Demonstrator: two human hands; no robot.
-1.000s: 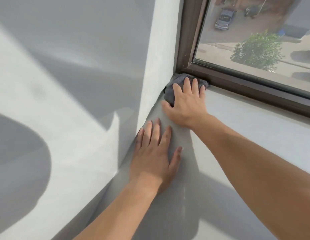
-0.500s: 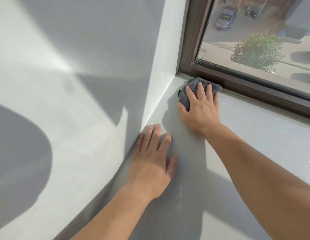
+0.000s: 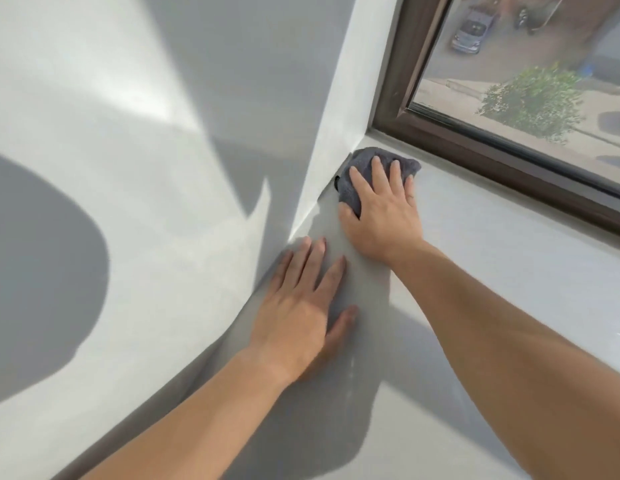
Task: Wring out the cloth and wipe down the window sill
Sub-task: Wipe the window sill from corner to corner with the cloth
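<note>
A dark grey cloth (image 3: pixel 367 161) lies bunched on the pale grey window sill (image 3: pixel 492 271), close to the left corner where the sill meets the side wall. My right hand (image 3: pixel 381 209) presses flat on the cloth with straight, spread fingers and covers most of it. My left hand (image 3: pixel 301 306) rests flat on the bare sill nearer to me, fingers straight and spread, beside the wall's edge.
A brown window frame (image 3: pixel 492 150) runs along the back of the sill, with glass (image 3: pixel 526 64) above it showing a street, a car and a tree. The white side wall (image 3: pixel 163 168) rises to the left of the sill.
My right hand has drawn the cloth back out of the far corner, away from the window frame and toward me. My left hand has stayed flat on the sill.
</note>
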